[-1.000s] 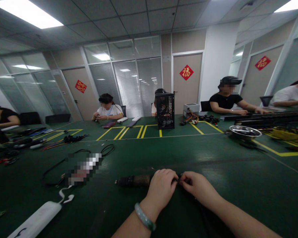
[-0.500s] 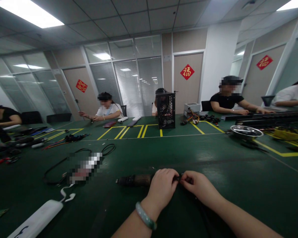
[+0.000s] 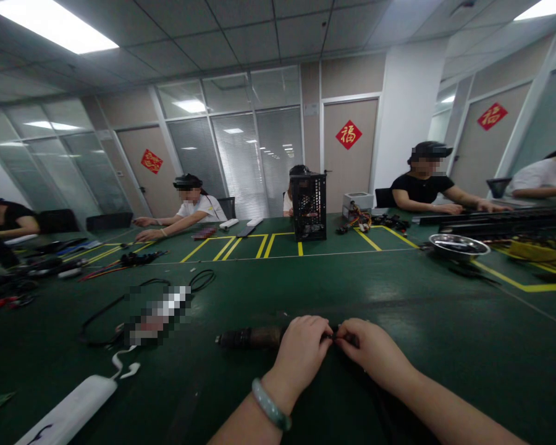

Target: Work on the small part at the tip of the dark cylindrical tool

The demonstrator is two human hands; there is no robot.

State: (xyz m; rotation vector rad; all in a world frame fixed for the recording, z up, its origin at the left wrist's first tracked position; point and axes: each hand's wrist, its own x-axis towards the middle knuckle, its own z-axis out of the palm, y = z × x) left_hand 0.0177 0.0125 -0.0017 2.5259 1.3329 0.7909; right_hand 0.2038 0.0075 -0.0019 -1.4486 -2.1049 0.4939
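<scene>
A dark electric screwdriver [image 3: 259, 337] lies on the green table mat, its tip pointing left. My left hand [image 3: 304, 346] is closed around its rear end, thumb and fingers curled at the right side. Close beside it, my right hand [image 3: 370, 347] pinches something small and dark at that same end, perhaps the cable's plug; the fingers hide most of it. A dark cable [image 3: 380, 402] runs faintly from beneath the right hand toward the near edge. A green bangle [image 3: 271, 405] is on my left wrist.
A white power bank [image 3: 69, 411] with a short cord lies at the near left, below a blurred-out object [image 3: 160, 318] and a black cable loop. A steel bowl [image 3: 459, 247] stands right. Across the table are a black computer case [image 3: 309, 207], a power supply [image 3: 358, 203] and several seated people.
My hands stay at the screwdriver's rear end with barely any shift. Across the table, the person at left has reached both arms further left and down to the tabletop.
</scene>
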